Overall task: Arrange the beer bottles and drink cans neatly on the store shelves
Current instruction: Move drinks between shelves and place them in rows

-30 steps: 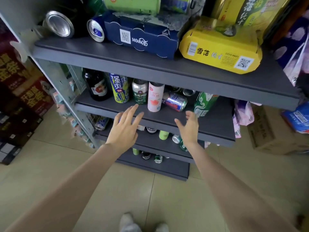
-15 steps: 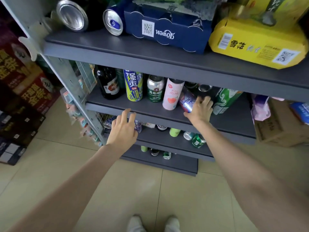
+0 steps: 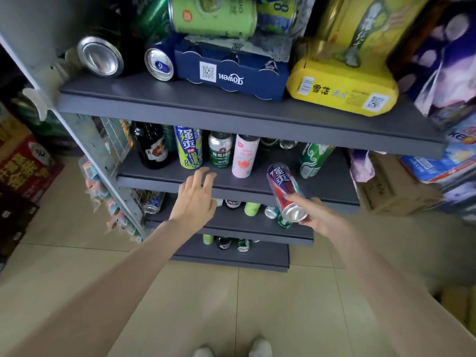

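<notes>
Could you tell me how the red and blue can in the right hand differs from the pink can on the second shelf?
The red and blue can is gripped by the right hand in front of the shelf; the pink can stands on the second shelf. The red and blue can is tilted, its base towards the camera; the pink can is upright. Both are tall, slim drink cans.

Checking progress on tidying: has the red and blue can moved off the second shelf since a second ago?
Yes. The red and blue can lay beside the pink can; now the right hand holds it out past the shelf edge.
</notes>
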A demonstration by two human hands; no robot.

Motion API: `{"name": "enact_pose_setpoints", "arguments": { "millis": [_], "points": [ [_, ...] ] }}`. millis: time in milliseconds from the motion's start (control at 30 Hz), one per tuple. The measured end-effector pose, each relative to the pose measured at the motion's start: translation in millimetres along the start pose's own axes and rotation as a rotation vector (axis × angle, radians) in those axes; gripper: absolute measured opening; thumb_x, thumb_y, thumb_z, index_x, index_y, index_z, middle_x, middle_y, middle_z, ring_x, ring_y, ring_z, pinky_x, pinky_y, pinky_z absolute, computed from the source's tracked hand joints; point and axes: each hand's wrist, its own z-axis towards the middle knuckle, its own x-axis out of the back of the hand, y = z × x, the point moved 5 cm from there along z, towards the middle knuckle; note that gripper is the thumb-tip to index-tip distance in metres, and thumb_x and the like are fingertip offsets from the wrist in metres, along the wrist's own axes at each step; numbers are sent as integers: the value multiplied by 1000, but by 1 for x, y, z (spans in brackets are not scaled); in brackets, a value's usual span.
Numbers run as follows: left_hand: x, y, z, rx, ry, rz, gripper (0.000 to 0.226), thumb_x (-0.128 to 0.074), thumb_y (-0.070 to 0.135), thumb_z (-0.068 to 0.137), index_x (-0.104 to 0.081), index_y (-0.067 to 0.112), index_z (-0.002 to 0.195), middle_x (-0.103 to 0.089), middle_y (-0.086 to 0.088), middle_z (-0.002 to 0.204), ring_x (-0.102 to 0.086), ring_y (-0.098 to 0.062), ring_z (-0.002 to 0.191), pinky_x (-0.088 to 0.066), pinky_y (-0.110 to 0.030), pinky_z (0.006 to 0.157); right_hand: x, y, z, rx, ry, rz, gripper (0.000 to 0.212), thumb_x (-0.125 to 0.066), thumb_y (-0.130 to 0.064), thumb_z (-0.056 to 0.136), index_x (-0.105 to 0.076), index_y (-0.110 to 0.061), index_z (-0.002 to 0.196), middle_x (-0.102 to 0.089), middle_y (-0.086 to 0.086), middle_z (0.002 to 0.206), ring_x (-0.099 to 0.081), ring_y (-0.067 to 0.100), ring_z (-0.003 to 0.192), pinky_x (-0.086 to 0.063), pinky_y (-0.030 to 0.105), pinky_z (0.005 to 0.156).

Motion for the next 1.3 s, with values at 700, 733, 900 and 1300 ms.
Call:
{"name": "enact_pose_setpoints", "arguments": {
  "millis": [700, 733, 900, 1300],
  "points": [
    [252, 67, 21, -355, 725, -12, 42, -35, 20, 70, -43, 11, 110, -54, -16, 111, -41, -25, 94, -39, -40, 76, 0, -162, -250, 770, -572, 215, 43, -62, 10, 58, -55, -11, 96, -73, -4, 76, -69, 7, 68, -55, 20, 63],
    [261, 73, 23, -362, 752, -8, 42, -35, 19, 70, -44, 10, 109, -54, -16, 111, -41, -24, 95, -37, -39, 77, 7, -177, -261, 818, -549, 230, 51, -63, 17, 54, -55, -10, 96, -73, -4, 76, -69, 8, 69, -56, 21, 65],
    [297, 98, 45, -396, 785, 13, 45, -34, 19, 71, -49, 8, 112, -52, -14, 114, -48, -30, 98, -35, -39, 78, 45, -243, -291, 999, -448, 238, 80, -91, -9, 42, -55, -16, 112, -72, 0, 102, -68, 14, 92, -56, 27, 74],
    [348, 126, 126, -152, 718, 11, 30, -52, 11, 86, -57, 7, 116, -50, -17, 118, -47, -37, 105, -35, -45, 84, 88, -358, -248, 1045, -30, 14, 98, -92, -18, 50, -39, -16, 133, -56, 0, 129, -56, 18, 115, -46, 38, 100]
  ]
}}
